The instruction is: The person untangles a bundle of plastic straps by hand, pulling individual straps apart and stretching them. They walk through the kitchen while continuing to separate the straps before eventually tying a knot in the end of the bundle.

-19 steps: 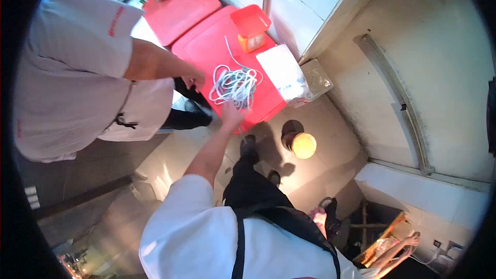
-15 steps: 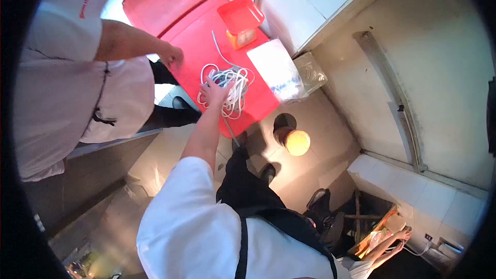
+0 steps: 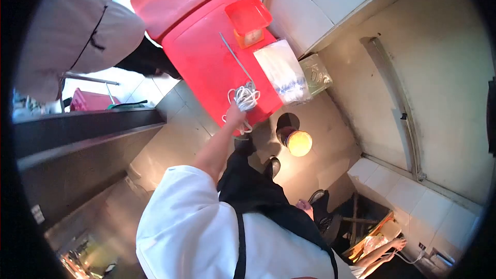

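My left hand (image 3: 236,117) is closed on a gathered bundle of white cable (image 3: 245,97), over the front edge of the red tabletop (image 3: 194,54). Several loops stick out around my fingers. From the bundle a straight grey length of cable (image 3: 235,59) runs away across the table. Low beside my dark apron, my right hand (image 3: 305,207) shows only in part, and its fingers are too small and shaded to read.
A red basket (image 3: 248,14), an orange box (image 3: 249,38) and a plastic-wrapped white pack (image 3: 283,71) lie along the table's right side. A round yellow-topped container (image 3: 299,143) stands on the floor. Another person (image 3: 77,31) stands at left; another person's hands (image 3: 395,245) hold a cord at lower right.
The spread cable tangle has been drawn into a smaller bundle, nearer the table's front edge. My left hand has closed around it. The co-worker at left has moved away, their hand leaving the table.
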`<action>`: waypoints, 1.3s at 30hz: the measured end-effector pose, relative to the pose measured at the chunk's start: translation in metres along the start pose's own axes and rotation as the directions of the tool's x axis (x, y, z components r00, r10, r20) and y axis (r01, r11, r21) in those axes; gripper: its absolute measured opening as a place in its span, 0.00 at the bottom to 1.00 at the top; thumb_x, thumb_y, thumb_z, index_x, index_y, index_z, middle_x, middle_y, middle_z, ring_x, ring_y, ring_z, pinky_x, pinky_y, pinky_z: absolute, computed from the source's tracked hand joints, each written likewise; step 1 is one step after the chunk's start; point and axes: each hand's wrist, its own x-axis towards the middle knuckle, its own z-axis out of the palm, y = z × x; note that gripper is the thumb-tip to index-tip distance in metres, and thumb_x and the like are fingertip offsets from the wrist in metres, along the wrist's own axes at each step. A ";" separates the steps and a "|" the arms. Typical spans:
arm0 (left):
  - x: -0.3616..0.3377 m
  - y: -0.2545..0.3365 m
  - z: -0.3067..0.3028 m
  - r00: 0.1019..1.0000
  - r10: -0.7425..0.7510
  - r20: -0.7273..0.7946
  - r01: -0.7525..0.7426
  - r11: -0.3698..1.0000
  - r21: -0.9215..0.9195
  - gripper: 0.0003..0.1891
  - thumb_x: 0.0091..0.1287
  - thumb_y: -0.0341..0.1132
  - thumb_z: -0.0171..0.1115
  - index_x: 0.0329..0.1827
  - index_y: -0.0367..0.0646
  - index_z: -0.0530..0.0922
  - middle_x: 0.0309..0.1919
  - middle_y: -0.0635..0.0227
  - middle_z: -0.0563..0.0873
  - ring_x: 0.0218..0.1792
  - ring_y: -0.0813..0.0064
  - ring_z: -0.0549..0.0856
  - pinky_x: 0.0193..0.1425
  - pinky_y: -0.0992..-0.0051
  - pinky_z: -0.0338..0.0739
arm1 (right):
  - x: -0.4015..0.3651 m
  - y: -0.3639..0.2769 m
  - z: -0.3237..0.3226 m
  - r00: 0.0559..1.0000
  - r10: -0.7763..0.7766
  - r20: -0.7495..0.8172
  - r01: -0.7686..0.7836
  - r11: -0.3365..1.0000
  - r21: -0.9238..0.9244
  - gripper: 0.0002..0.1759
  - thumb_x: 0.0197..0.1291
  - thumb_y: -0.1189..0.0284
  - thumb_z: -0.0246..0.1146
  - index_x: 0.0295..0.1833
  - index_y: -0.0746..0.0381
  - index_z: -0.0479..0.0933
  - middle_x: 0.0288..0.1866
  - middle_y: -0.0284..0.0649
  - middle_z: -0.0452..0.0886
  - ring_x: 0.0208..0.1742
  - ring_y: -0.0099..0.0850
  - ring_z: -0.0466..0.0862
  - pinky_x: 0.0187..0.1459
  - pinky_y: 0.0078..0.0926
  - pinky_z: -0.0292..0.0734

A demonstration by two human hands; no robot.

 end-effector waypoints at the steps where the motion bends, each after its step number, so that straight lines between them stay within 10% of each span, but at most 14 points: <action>1: -0.005 -0.014 -0.006 0.990 0.094 0.106 -0.090 0.995 -0.041 0.24 0.58 0.34 0.66 0.58 0.37 0.75 0.34 0.53 0.85 0.35 0.61 0.86 0.38 0.64 0.79 | 0.020 0.013 -0.011 0.997 -0.042 0.066 0.042 0.999 0.012 0.24 0.64 0.62 0.61 0.61 0.64 0.74 0.39 0.43 0.85 0.30 0.27 0.84 0.31 0.24 0.77; 5: -0.109 0.055 -0.090 0.883 -0.039 0.468 0.284 0.838 -0.466 0.18 0.58 0.30 0.63 0.52 0.34 0.79 0.34 0.67 0.83 0.32 0.73 0.82 0.42 0.72 0.78 | 0.107 0.014 -0.038 0.977 -0.150 0.154 0.159 0.986 -0.053 0.24 0.63 0.61 0.65 0.60 0.64 0.73 0.48 0.44 0.84 0.39 0.26 0.82 0.42 0.23 0.77; 7: -0.174 0.082 -0.111 0.870 0.114 0.480 0.280 0.686 -0.671 0.20 0.60 0.29 0.62 0.56 0.34 0.78 0.41 0.64 0.84 0.37 0.73 0.84 0.42 0.71 0.80 | 0.125 -0.040 -0.050 0.881 -0.405 0.245 0.378 0.913 0.153 0.18 0.65 0.63 0.64 0.56 0.59 0.75 0.31 0.30 0.78 0.30 0.20 0.75 0.30 0.21 0.71; 8: -0.206 0.094 -0.118 0.860 0.191 0.474 0.279 0.601 -0.749 0.20 0.61 0.28 0.61 0.57 0.34 0.77 0.45 0.62 0.85 0.40 0.73 0.85 0.42 0.71 0.81 | 0.096 -0.110 -0.063 0.866 -0.388 0.316 0.424 0.904 -0.050 0.21 0.65 0.60 0.64 0.58 0.59 0.74 0.34 0.27 0.78 0.33 0.19 0.74 0.33 0.21 0.71; 9: -0.236 0.109 -0.121 0.846 0.284 0.452 0.264 0.513 -0.817 0.26 0.57 0.27 0.61 0.62 0.33 0.74 0.50 0.61 0.84 0.45 0.72 0.85 0.44 0.72 0.82 | 0.117 -0.126 -0.063 0.734 -0.547 0.403 0.465 0.837 0.289 0.25 0.65 0.57 0.64 0.62 0.59 0.72 0.39 0.25 0.77 0.38 0.19 0.75 0.40 0.20 0.71; 12: -0.320 0.157 -0.129 0.853 0.264 0.451 0.309 0.441 -0.843 0.31 0.53 0.26 0.63 0.64 0.33 0.72 0.52 0.57 0.83 0.45 0.69 0.86 0.44 0.72 0.83 | 0.064 -0.252 -0.070 0.445 -0.723 0.529 0.571 0.684 0.454 0.42 0.64 0.51 0.62 0.76 0.62 0.57 0.73 0.43 0.65 0.72 0.33 0.65 0.64 0.30 0.64; 16: -0.372 0.197 -0.118 0.752 0.434 0.497 0.377 0.336 -0.863 0.34 0.49 0.21 0.61 0.66 0.32 0.69 0.56 0.53 0.81 0.46 0.66 0.85 0.51 0.72 0.82 | -0.030 -0.336 -0.042 -0.014 -0.901 0.434 0.682 0.309 0.664 0.46 0.61 0.50 0.65 0.77 0.59 0.53 0.67 0.45 0.70 0.68 0.32 0.68 0.64 0.30 0.65; 20: -0.388 0.213 -0.130 0.861 0.431 0.272 0.130 0.330 -0.935 0.33 0.49 0.24 0.64 0.63 0.30 0.69 0.46 0.52 0.84 0.26 0.71 0.83 0.31 0.73 0.80 | -0.101 -0.319 -0.033 0.052 -0.736 0.675 0.743 0.481 0.466 0.33 0.58 0.53 0.67 0.64 0.60 0.68 0.46 0.38 0.79 0.43 0.26 0.77 0.45 0.27 0.73; 24: -0.396 0.196 -0.177 0.861 0.450 0.237 0.041 0.402 -0.915 0.25 0.57 0.29 0.66 0.58 0.32 0.72 0.30 0.65 0.80 0.25 0.78 0.73 0.31 0.75 0.70 | -0.117 -0.303 -0.059 0.459 -0.520 0.720 0.362 0.850 0.383 0.10 0.60 0.64 0.63 0.43 0.57 0.78 0.26 0.28 0.75 0.21 0.19 0.67 0.25 0.21 0.63; 26: -0.396 0.183 -0.195 0.910 0.390 0.140 0.010 0.317 -0.948 0.22 0.60 0.29 0.65 0.57 0.33 0.73 0.29 0.65 0.80 0.25 0.76 0.75 0.30 0.74 0.72 | -0.091 -0.296 -0.086 0.402 -0.786 0.470 0.476 0.617 0.627 0.09 0.65 0.62 0.62 0.36 0.55 0.75 0.22 0.25 0.69 0.18 0.18 0.62 0.23 0.19 0.57; 28: -0.393 0.169 -0.209 0.939 0.339 0.058 -0.032 0.255 -0.967 0.19 0.62 0.29 0.64 0.55 0.35 0.74 0.29 0.66 0.81 0.24 0.74 0.77 0.29 0.73 0.75 | -0.086 -0.299 -0.119 0.377 -0.897 0.231 0.221 0.330 0.918 0.15 0.69 0.59 0.59 0.32 0.56 0.73 0.19 0.23 0.61 0.18 0.17 0.58 0.23 0.17 0.52; 30: -0.393 0.150 -0.221 0.957 0.290 -0.004 -0.073 0.226 -0.971 0.16 0.64 0.29 0.63 0.53 0.36 0.74 0.29 0.65 0.81 0.25 0.71 0.80 0.28 0.72 0.78 | -0.088 -0.303 -0.148 0.523 -0.850 0.060 0.076 0.117 0.990 0.16 0.71 0.60 0.57 0.32 0.57 0.71 0.19 0.24 0.55 0.18 0.17 0.53 0.23 0.18 0.50; 34: -0.371 0.127 -0.237 0.931 0.352 -0.094 -0.162 0.168 -0.972 0.14 0.66 0.33 0.64 0.52 0.40 0.75 0.28 0.67 0.81 0.26 0.72 0.84 0.29 0.74 0.84 | -0.063 -0.286 -0.207 0.530 -0.802 -0.275 0.193 -0.202 0.960 0.18 0.71 0.55 0.55 0.34 0.57 0.72 0.20 0.24 0.56 0.20 0.19 0.53 0.25 0.20 0.50; 39: -0.362 0.128 -0.259 0.948 0.318 0.012 -0.102 0.340 -0.935 0.17 0.62 0.26 0.66 0.55 0.38 0.78 0.38 0.66 0.85 0.37 0.75 0.84 0.39 0.75 0.81 | 0.003 -0.214 -0.340 0.697 -0.482 -0.531 0.198 -0.582 0.789 0.12 0.67 0.66 0.57 0.32 0.62 0.71 0.29 0.40 0.72 0.33 0.34 0.71 0.39 0.34 0.69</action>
